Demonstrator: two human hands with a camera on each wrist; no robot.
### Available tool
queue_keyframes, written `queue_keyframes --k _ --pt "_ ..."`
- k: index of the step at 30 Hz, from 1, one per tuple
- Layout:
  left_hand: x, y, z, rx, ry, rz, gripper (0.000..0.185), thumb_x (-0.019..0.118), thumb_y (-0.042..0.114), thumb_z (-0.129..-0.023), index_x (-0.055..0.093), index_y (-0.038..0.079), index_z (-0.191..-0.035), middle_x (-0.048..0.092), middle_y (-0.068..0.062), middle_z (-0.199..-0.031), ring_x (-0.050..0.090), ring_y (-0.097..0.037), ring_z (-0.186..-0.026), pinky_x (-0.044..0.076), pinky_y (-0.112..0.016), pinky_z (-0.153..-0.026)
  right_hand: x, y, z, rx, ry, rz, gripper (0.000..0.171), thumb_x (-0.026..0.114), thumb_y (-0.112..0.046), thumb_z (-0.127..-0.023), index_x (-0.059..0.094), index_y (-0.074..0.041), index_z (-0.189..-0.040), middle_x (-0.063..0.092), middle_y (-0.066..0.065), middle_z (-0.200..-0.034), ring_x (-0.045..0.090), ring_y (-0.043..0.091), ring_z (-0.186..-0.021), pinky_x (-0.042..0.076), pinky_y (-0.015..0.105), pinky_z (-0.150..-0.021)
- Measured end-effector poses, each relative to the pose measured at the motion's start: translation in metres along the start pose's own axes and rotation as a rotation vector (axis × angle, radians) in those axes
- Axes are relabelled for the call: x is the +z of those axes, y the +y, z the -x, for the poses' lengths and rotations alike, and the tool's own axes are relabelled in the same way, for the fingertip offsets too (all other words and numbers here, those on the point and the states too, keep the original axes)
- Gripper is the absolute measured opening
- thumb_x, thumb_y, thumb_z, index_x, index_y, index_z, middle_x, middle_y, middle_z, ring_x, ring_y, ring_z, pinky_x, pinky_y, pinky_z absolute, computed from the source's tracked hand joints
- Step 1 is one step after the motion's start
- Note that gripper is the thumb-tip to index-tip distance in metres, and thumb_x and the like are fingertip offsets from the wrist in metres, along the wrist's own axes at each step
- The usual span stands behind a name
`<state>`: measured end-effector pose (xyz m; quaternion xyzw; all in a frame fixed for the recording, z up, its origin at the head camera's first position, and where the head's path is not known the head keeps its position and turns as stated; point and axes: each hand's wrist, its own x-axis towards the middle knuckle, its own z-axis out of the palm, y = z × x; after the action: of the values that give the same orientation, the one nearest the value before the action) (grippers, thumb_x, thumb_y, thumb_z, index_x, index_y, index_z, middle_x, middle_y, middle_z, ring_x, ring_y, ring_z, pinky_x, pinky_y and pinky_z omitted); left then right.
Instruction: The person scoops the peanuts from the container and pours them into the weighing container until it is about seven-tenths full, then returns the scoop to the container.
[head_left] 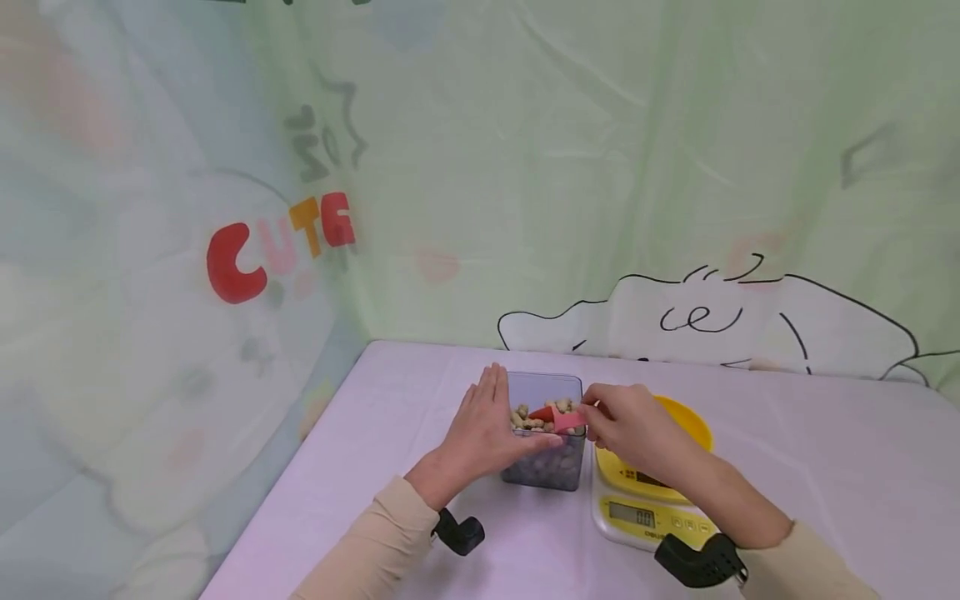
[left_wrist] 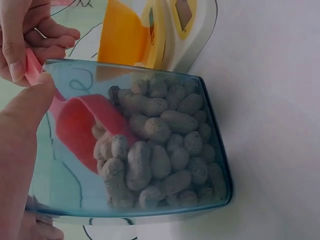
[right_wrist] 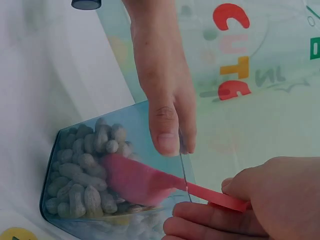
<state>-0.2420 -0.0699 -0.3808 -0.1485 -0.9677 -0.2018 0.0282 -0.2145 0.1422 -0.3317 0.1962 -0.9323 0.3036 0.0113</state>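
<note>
A clear square container of peanuts in their shells stands on the lilac table. My left hand holds it from the left, with the fingers flat along its side and the thumb on the near wall. My right hand pinches the handle of a red scoop. The scoop's bowl is dipped into the peanuts inside the container.
A yellow kitchen scale with a yellow bowl on it stands just right of the container, under my right forearm. A cartoon-printed cloth backdrop hangs behind and to the left. The table's left edge runs close by.
</note>
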Motion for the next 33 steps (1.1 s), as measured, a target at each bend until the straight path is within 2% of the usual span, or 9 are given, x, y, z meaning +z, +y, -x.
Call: queue_keyframes --k 7,13,16,19,24,28,33 --pt "-0.01 -0.004 0.001 0.02 -0.065 0.001 0.123 0.059 0.079 -0.078 0.011 -0.001 -0.158 0.01 -0.017 -0.167 0.011 -0.029 -0.155 0.017 -0.048 -0.126 -0.003 -0.002 -0.006 -0.029 0.043 -0.067 0.01 0.059 -0.01 -0.098 0.067 -0.005 -0.095 0.059 0.001 -0.068 0.056 0.012 -0.056 0.051 0.021 -0.052" --pt "-0.015 -0.005 -0.001 0.059 -0.084 0.003 0.121 0.063 0.074 -0.08 0.009 0.0 -0.158 0.009 -0.016 -0.167 0.01 -0.027 -0.156 0.018 -0.046 -0.126 -0.005 -0.003 -0.012 -0.042 0.079 -0.103 0.012 0.059 -0.007 -0.098 0.069 -0.001 -0.1 0.068 0.006 -0.079 0.064 0.013 -0.065 0.057 0.02 -0.06" --pt "-0.015 -0.004 -0.003 0.073 -0.093 0.025 0.12 0.065 0.071 -0.08 0.007 0.001 -0.159 0.007 -0.014 -0.168 0.009 -0.027 -0.156 0.017 -0.045 -0.126 -0.009 -0.004 -0.017 0.003 0.032 -0.175 0.017 0.058 -0.008 -0.099 0.068 0.003 -0.106 0.071 0.011 -0.088 0.07 0.016 -0.072 0.061 0.025 -0.067" --pt "-0.015 -0.004 -0.004 0.07 -0.104 0.036 0.12 0.066 0.07 -0.08 0.006 0.002 -0.159 0.006 -0.012 -0.168 0.01 -0.026 -0.156 0.018 -0.045 -0.126 -0.014 -0.005 -0.022 0.078 -0.061 -0.301 0.024 0.054 -0.009 -0.101 0.066 0.008 -0.113 0.072 0.017 -0.096 0.074 0.023 -0.08 0.062 0.032 -0.072" --pt "-0.014 -0.004 -0.004 0.051 -0.114 0.06 0.121 0.067 0.069 -0.08 0.003 0.003 -0.159 0.004 -0.012 -0.168 0.01 -0.026 -0.156 0.02 -0.045 -0.125 -0.02 -0.006 -0.028 0.185 -0.2 -0.436 0.033 0.044 -0.01 -0.103 0.062 0.013 -0.119 0.072 0.021 -0.102 0.074 0.029 -0.089 0.062 0.034 -0.077" --pt "-0.013 -0.005 -0.004 0.067 -0.119 0.048 0.12 0.064 0.071 -0.081 0.002 0.002 -0.159 0.003 -0.012 -0.168 0.008 -0.026 -0.156 0.017 -0.045 -0.126 -0.022 -0.009 -0.033 0.216 -0.264 -0.449 0.035 0.043 -0.012 -0.102 0.063 0.011 -0.12 0.073 0.02 -0.101 0.074 0.028 -0.087 0.062 0.034 -0.08" --pt "-0.01 -0.006 -0.004 0.107 -0.108 -0.005 0.118 0.058 0.074 -0.084 0.002 0.002 -0.159 0.001 -0.013 -0.168 0.004 -0.026 -0.156 0.013 -0.047 -0.127 -0.021 -0.013 -0.041 0.231 -0.31 -0.403 0.034 0.045 -0.013 -0.102 0.064 0.01 -0.119 0.073 0.018 -0.099 0.074 0.025 -0.085 0.061 0.035 -0.082"
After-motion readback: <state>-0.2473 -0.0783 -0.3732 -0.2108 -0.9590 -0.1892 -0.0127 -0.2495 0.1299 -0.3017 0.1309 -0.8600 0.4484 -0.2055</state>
